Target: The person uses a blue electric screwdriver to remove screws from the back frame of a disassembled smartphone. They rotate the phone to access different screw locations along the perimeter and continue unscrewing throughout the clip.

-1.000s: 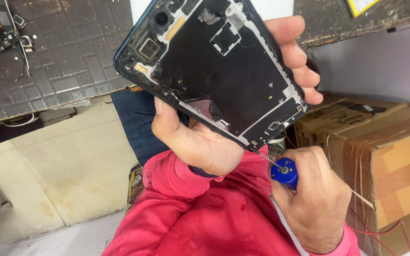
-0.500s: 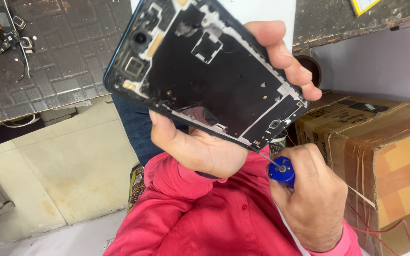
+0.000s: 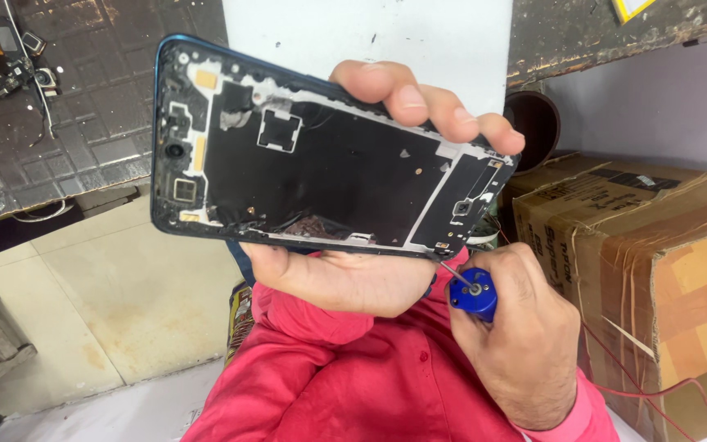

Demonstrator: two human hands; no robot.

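From the head camera, looking down: the person is holding an opened phone frame (image 3: pixel 321 151), back cover off, flat black interior facing up, with its blue rim showing along the top edge. The left hand (image 3: pixel 353 270) is cradling the frame from beneath, thumb pressing along the lower edge and fingers (image 3: pixel 419 102) curling over the far edge, so it is closed firmly around it. Compared with a second ago, the frame is now lying nearly level and is swung further to the left, with its camera-cutout end pointing toward the dark workbench mat (image 3: pixel 67 106). That turn is bringing the frame's lower right corner down to the tool.

Just below that corner, the right hand (image 3: pixel 517 344) is wrapped tight around a small blue-handled screwdriver (image 3: pixel 472 293), its thin shaft angling up so the tip is meeting the frame's corner. I'd judge a screw there is being worked, though the screw itself is too small to make out.

To the right of the frame, a taped cardboard box (image 3: pixel 648 245) is sitting; beneath the frame, the pink shirt (image 3: pixel 353 385) is filling the view.
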